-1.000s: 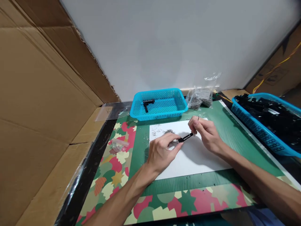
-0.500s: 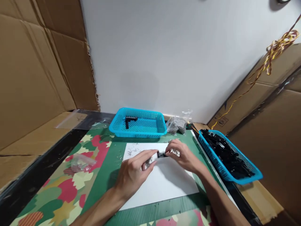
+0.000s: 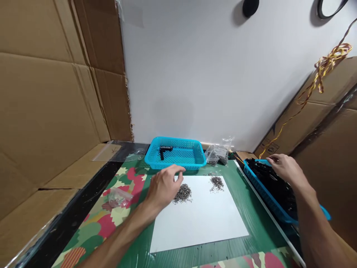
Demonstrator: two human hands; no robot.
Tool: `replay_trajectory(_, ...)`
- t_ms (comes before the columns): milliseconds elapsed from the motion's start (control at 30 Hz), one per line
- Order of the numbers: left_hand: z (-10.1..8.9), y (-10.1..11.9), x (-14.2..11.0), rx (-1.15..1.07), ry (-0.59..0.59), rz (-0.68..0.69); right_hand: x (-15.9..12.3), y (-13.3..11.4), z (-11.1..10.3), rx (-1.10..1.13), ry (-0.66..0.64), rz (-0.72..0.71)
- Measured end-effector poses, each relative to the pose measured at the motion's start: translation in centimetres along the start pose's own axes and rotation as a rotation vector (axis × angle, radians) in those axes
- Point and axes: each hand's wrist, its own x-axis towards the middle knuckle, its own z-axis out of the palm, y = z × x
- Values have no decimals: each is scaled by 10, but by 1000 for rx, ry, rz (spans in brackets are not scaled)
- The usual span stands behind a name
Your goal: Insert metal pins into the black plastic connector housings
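Note:
My left hand (image 3: pixel 165 185) hovers over the left edge of a white sheet (image 3: pixel 195 227), thumb and forefinger apart, with nothing visible between them. Beside its fingertips lies a pile of small metal pieces (image 3: pixel 183 193), partly covered by the hand. A smaller metal pile (image 3: pixel 216 183) sits near the sheet's top right. My right hand (image 3: pixel 284 169) is at the right-hand blue basket, its fingers parted over a heap of black plastic parts (image 3: pixel 275 182). Several black parts (image 3: pixel 165 149) rest in the other blue basket (image 3: pixel 175 165), beyond my left hand.
Clear bags of small pieces (image 3: pixel 219 154) stand by the white wall (image 3: pixel 195 74). An emptied-looking plastic bag (image 3: pixel 119 197) lies on the patterned covering at left. Cardboard panels (image 3: pixel 50 104) flank both sides. A twisted yellow-brown wire (image 3: pixel 320 74) hangs at right.
My hands have come apart, and the black part between them is gone from there. My right hand has moved right to the black parts; my left stays near the metal pile. The view has shifted.

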Motion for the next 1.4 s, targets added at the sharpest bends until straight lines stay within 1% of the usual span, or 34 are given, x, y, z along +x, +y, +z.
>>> replay_trajectory(67, -14, -9, 28, 165, -42, -82, -2, -12, -1, 190, 46, -58)
replay_trajectory(100, -20, -15, 43, 244, -84, -104, -4, -20, -1, 306, 57, -98)
replay_trajectory(167, -28, -29, 70, 321, -117, -118, -11, -41, 1, 510, 97, -172)
replay_trajectory(267, -29, -47, 101, 416, -191, -137, -29, -77, 13, 691, 94, -200)
replay_trajectory(333, -25, -54, 115, 469, -234, -155, -43, -101, 25, 705, 41, -247)
replay_trajectory(400, -20, -55, 125, 513, -266, -173, -56, -121, 37, 689, -24, -362)
replay_trajectory(433, -16, -55, 129, 531, -279, -182, -62, -129, 43, 666, -80, -419)
replay_trajectory(533, -7, -52, 136, 561, -318, -197, -75, -144, 55, 604, -223, -535)
replay_trajectory(600, -2, -48, 137, 565, -336, -203, -80, -151, 57, 602, -271, -565)
replay_trajectory(667, 1, -45, 138, 553, -333, -200, -85, -158, 55, 659, -305, -577)
replay_trajectory(800, -2, -40, 140, 472, -286, -179, -98, -182, 53, 798, -414, -575)
replay_trajectory(900, -11, -37, 139, 361, -252, -180, -114, -201, 58, 786, -495, -528)
replay_trajectory(1000, -22, -32, 130, 205, -221, -181, -125, -214, 64, 744, -524, -469)
replay_trajectory(1067, -29, -27, 118, 11, -208, -194, -128, -218, 68, 734, -524, -408)
replay_trajectory(1100, -32, -25, 109, -134, -208, -206, -128, -219, 70, 735, -523, -382)
replay_trajectory(1167, -36, -18, 87, -706, -236, -262, -128, -220, 71, 741, -530, -351)
replay_trajectory(1200, -37, -15, 75, -906, -261, -275, -127, -220, 72, 744, -541, -347)
replay_trajectory(1233, -37, -12, 61, -1039, -293, -283, -127, -220, 72, 746, -555, -351)
replay_trajectory(1300, -32, -6, 35, -1202, -325, -306, -127, -218, 72, 746, -584, -371)
replay_trajectory(1400, -16, -3, 3, -1296, -350, -332, -127, -215, 71, 753, -625, -409)
